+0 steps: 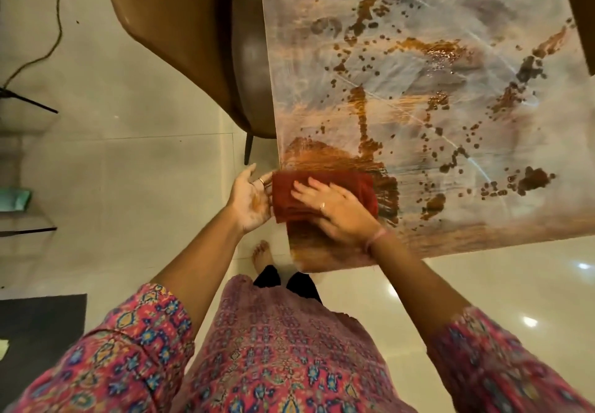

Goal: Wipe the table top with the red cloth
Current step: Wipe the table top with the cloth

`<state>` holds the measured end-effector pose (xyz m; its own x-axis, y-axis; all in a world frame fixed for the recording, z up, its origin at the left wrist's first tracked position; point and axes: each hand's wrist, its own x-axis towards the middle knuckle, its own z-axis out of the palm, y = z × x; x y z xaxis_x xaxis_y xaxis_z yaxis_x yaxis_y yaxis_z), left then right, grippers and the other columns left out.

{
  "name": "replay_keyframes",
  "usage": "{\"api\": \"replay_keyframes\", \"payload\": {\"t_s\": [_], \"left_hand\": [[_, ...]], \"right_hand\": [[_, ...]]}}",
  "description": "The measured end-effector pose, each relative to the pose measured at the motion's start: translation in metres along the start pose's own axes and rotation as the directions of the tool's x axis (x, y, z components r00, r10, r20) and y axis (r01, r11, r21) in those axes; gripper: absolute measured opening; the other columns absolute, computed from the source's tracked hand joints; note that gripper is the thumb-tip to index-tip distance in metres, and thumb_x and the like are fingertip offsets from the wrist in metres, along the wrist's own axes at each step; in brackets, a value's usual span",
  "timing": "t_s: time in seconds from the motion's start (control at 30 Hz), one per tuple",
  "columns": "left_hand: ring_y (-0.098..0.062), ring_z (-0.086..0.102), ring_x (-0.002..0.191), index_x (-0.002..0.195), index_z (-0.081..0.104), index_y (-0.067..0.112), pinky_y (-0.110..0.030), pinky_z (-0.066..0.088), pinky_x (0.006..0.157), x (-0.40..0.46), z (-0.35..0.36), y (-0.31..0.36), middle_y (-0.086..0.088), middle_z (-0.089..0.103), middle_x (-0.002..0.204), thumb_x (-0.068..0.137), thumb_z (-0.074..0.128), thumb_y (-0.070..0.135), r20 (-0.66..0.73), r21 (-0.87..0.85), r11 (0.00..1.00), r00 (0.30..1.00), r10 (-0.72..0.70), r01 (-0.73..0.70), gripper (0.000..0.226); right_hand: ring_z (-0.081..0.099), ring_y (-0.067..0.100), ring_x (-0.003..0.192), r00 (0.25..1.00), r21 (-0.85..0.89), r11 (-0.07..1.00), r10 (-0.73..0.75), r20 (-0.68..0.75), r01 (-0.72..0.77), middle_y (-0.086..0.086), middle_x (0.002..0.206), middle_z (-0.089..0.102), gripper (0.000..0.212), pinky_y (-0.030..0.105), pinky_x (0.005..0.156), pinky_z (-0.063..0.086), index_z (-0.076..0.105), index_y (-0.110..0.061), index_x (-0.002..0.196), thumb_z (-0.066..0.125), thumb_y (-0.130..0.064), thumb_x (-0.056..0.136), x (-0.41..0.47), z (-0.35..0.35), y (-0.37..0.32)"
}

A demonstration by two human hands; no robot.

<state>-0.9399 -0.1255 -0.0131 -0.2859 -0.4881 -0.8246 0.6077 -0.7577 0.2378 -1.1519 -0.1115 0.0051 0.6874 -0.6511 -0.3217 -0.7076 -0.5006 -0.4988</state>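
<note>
Stained marble table top (434, 97), tiled floor (128, 171)

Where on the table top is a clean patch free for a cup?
The table top has pale bare patches along its near edge, right of the right hand, though smears start close by. The middle is crowded with brown splatter. The near left corner is taken by the red cloth and left hand.

Table top (450, 90) cut off above; right hand (338, 209) motion-blurred.
</note>
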Motion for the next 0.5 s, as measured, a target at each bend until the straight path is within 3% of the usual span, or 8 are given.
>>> {"api": "replay_keyframes", "payload": {"t_s": [0.07, 0.17, 0.27, 0.4, 0.5], "left_hand": [[-0.02, 0.065, 0.084, 0.107, 0.064, 0.014, -0.033, 0.05, 0.079, -0.002, 0.0, 0.0, -0.008, 0.071, 0.091, 0.093, 0.027, 0.059, -0.011, -0.028, 1.0, 1.0, 0.001, -0.002, 0.059], [-0.02, 0.065, 0.091, 0.115, 0.061, 0.014, -0.032, 0.05, 0.078, -0.002, 0.001, -0.001, -0.008, 0.071, 0.101, 0.091, 0.022, 0.063, 0.015, -0.056, 0.998, 1.0, -0.006, 0.007, 0.068], [-0.022, 0.064, 0.097, 0.12, 0.06, 0.013, -0.033, 0.049, 0.084, 0.001, -0.003, -0.001, -0.01, 0.069, 0.106, 0.088, 0.021, 0.068, 0.034, -0.091, 0.995, 0.999, -0.033, 0.036, 0.074], [-0.029, 0.063, 0.098, 0.119, 0.06, 0.009, -0.04, 0.05, 0.084, 0.006, -0.007, 0.005, -0.017, 0.069, 0.106, 0.088, 0.021, 0.067, 0.015, -0.111, 0.992, 0.999, -0.05, 0.052, 0.077], [-0.021, 0.067, 0.082, 0.113, 0.061, 0.011, -0.032, 0.046, 0.076, 0.011, -0.006, 0.011, -0.01, 0.072, 0.096, 0.087, 0.016, 0.067, 0.048, -0.065, 0.997, 0.998, -0.046, 0.049, 0.077]], "right_hand": [[0.007, 0.009, 0.145, 0.994, -0.026, 0.996, 0.082, -0.071, -0.084, -0.012, 0.157, 0.016, 0.058, 0.036, 0.116, 0.009, 0.021, -0.031, 0.15, 0.045, -0.026, 0.097, 0.045, -0.022, 0.012], [0.005, 0.014, 0.147, 0.971, -0.064, 0.976, 0.196, -0.141, -0.206, -0.009, 0.159, 0.012, 0.057, 0.041, 0.119, 0.008, 0.017, -0.029, 0.151, 0.04, -0.031, 0.099, 0.103, -0.048, 0.019], [0.004, 0.017, 0.147, 0.955, -0.077, 0.967, 0.223, -0.198, -0.242, -0.007, 0.16, 0.011, 0.06, 0.043, 0.119, 0.006, 0.016, -0.026, 0.152, 0.041, -0.029, 0.098, 0.103, -0.034, 0.003], [0.001, 0.014, 0.146, 0.993, 0.002, 0.996, 0.087, -0.08, -0.087, -0.007, 0.159, 0.013, 0.064, 0.036, 0.115, -0.001, 0.019, -0.025, 0.151, 0.04, -0.025, 0.091, 0.01, 0.024, -0.036], [-0.007, 0.005, 0.145, 0.998, 0.056, 0.997, 0.042, 0.046, -0.044, -0.015, 0.158, 0.005, 0.066, 0.031, 0.117, -0.004, 0.014, -0.029, 0.152, 0.031, -0.03, 0.088, -0.048, 0.042, -0.043]]}}
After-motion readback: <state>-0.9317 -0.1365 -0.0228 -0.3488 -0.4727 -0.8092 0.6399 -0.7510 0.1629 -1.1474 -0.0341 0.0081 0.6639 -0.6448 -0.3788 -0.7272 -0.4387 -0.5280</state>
